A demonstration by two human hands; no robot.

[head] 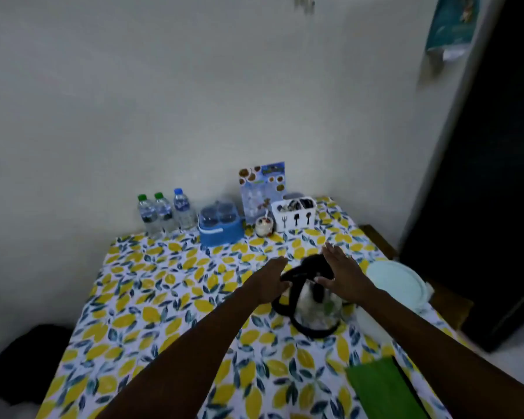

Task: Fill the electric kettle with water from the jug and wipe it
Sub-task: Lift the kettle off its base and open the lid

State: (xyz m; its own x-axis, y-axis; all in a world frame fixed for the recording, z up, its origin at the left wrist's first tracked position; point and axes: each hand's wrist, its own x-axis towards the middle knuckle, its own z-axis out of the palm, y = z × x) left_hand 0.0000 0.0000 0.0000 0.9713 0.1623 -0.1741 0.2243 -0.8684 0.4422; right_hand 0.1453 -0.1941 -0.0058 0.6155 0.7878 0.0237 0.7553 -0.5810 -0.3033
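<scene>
Both hands are on the kettle (313,309) right now, a glass-bodied one with a black lid and black base ring, standing upright on the right half of the table (152,297). That table wears a cloth printed with yellow lemons and dark leaves. The left hand (268,282) comes in from the left and presses against the kettle's side up near the lid, fingers curved round it in a loose grasp. The right hand (344,272) lies flat over the black lid, fingers stretched out straight and pointing away toward the wall, palm down, not clenched. The picture is blurred here, so whether that palm actually touches the lid I cannot tell.

Just to the right of the kettle, a white jug (372,322) shows partly behind the right forearm, and beyond it a round pale lid or plate (395,281) sits at the table's right edge. Near the front right corner lies a green cloth (378,385), partly under the right arm.

Along the far edge by the wall: three water bottles (165,214) in a row at the left, two green caps and one blue; then a blue container (221,226) with a clear domed top; a small round jar (264,226); a white cutlery holder (294,214) with fork and spoon marks; and a printed card (262,190) propped against the wall behind them.
</scene>
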